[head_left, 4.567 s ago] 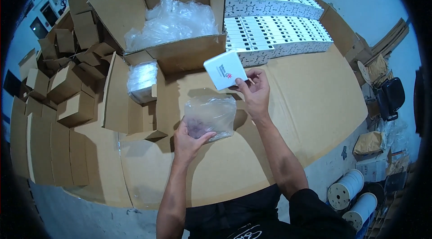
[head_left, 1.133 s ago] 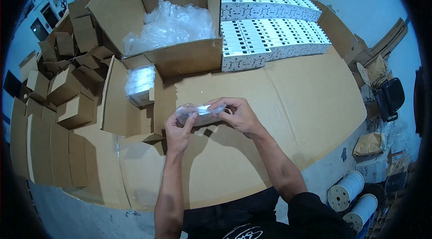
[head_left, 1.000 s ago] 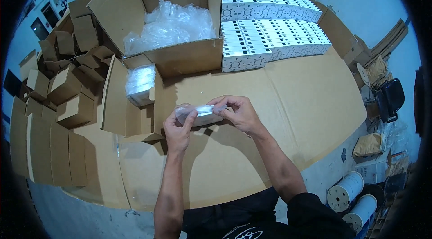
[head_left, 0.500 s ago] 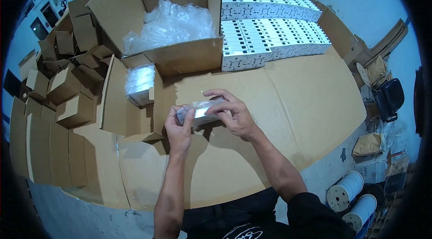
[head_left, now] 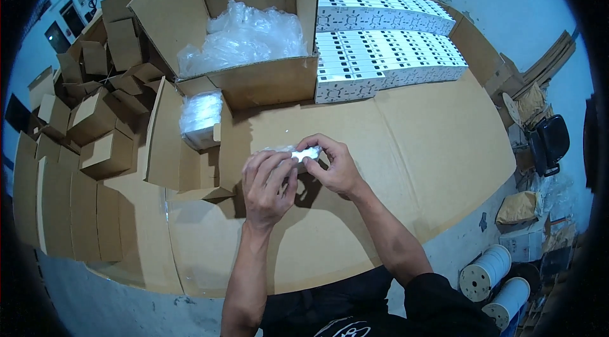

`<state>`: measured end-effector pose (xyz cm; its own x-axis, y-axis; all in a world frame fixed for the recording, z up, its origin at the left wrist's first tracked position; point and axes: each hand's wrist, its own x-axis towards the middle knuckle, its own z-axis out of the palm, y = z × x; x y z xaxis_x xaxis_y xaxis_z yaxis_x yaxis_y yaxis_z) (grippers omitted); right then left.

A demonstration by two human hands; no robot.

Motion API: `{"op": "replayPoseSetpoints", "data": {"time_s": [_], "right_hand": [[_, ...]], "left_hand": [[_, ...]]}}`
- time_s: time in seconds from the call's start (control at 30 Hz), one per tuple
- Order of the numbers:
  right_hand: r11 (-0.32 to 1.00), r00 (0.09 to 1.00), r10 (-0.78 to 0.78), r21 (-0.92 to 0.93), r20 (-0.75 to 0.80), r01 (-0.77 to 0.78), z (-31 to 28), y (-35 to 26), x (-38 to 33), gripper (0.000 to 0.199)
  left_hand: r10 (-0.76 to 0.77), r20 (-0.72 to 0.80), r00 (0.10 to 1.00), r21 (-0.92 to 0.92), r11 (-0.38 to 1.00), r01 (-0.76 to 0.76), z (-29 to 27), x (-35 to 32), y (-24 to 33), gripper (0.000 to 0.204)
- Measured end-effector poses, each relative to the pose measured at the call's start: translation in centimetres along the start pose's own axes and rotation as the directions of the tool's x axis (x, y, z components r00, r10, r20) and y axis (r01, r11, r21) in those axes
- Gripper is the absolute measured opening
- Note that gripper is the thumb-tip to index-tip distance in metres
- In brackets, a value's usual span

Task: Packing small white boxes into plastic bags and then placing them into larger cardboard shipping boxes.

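Since half a second ago, our left hand (head_left: 269, 191) has rolled over, so its back faces up, and our right hand (head_left: 337, 169) has closed on the right end of the small wrapped packet (head_left: 306, 154). The packet is white with shiny clear plastic round it, over the middle of the desk (head_left: 355, 235), between the near and far edges. It looks held a bit off the desk, maybe so we can reach all its sides.

Our right finger and thumb pinch it from the far side and the near side, which should stop it slipping. Our left fingers bend over the left end, perhaps to hold the loose plastic down; we cannot tell if they grip, because they hide that part.

Toward the left edge of the desk stands an open brown carton (head_left: 162, 147), with wrapped packs (head_left: 202, 115) snug in its far end, maybe so they stay up. Nearer the far edge, the big carton (head_left: 273, 85) keeps a heap of clear bags (head_left: 254, 36) together. White boxes (head_left: 419, 74) sit in rows toward the far right corner, probably to save room
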<state>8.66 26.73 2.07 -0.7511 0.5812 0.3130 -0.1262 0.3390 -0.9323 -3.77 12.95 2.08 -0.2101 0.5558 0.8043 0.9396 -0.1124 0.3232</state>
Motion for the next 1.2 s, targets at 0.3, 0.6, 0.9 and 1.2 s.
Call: {"op": "replayPoseSetpoints", "data": {"time_s": [0.3, 0.6, 0.9, 1.2], "right_hand": [[0.986, 0.991, -0.135, -0.104, -0.013, 0.133, -0.6, -0.5, 0.3, 0.028], [0.929, 0.986, -0.117, -0.339, 0.12, 0.151, -1.9, -2.3, 0.3, 0.036], [0.609, 0.908, 0.064, -0.737, 0.414, 0.293, -1.7, -6.2, 2.9, 0.016], [0.655, 0.884, -0.011, -0.665, 0.467, 0.359, -0.9, -9.0, 8.8, 0.029]], "left_hand": [[-0.324, 0.143, 0.935, -0.304, 0.885, 0.353, 0.2, 0.0, -0.5, 0.035], [-0.573, 0.382, 0.725, -0.567, 0.475, 0.673, 0.9, -0.8, -1.4, 0.037], [-0.531, 0.381, 0.757, -0.263, 0.722, 0.64, -0.2, -2.3, -0.8, 0.038], [-0.399, 0.564, 0.723, 0.275, 0.916, 0.291, -7.4, -7.8, 4.4, 0.071]]}}
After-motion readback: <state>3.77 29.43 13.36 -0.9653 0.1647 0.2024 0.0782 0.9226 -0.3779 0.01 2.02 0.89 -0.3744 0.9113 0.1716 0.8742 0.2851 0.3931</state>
